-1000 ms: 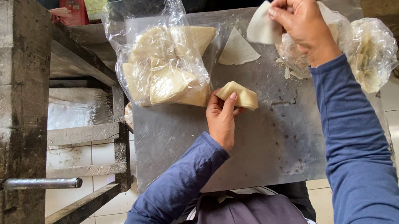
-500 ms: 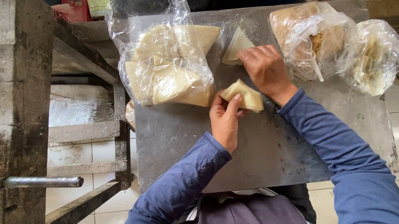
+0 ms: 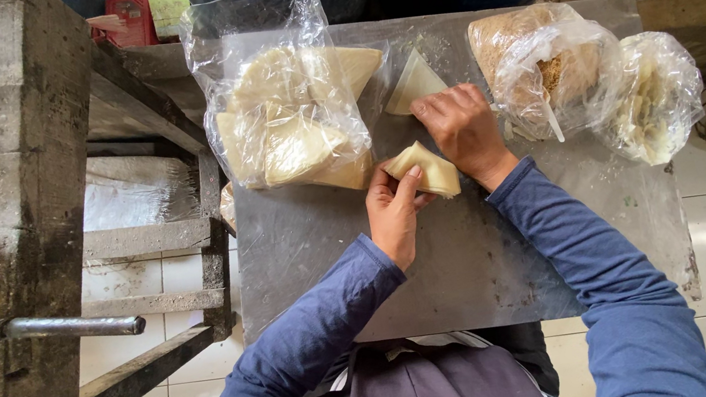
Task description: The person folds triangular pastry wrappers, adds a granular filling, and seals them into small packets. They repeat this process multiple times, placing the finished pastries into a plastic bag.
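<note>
Both hands closed, left hand (image 3: pixel 395 213), right hand (image 3: pixel 461 127), pastry (image 3: pixel 426 170)

Folded wrapper (image 3: pixel 426 170) mid-table (image 3: pixel 478 273), between bag of wrappers (image 3: pixel 285 96) at left and two bags (image 3: pixel 598 75) at right.

Left hand (image 3: pixel 394 216) and right hand (image 3: pixel 465 129): fingers of both pinch one folded pale pastry triangle (image 3: pixel 426 170) above a grey metal desk (image 3: pixel 475 255). Beyond the fingers, a second triangle (image 3: pixel 413 83) lies flat. Clear bag of triangles (image 3: pixel 287 110) to their left; two filled bags (image 3: pixel 598 75) to their right.
</note>
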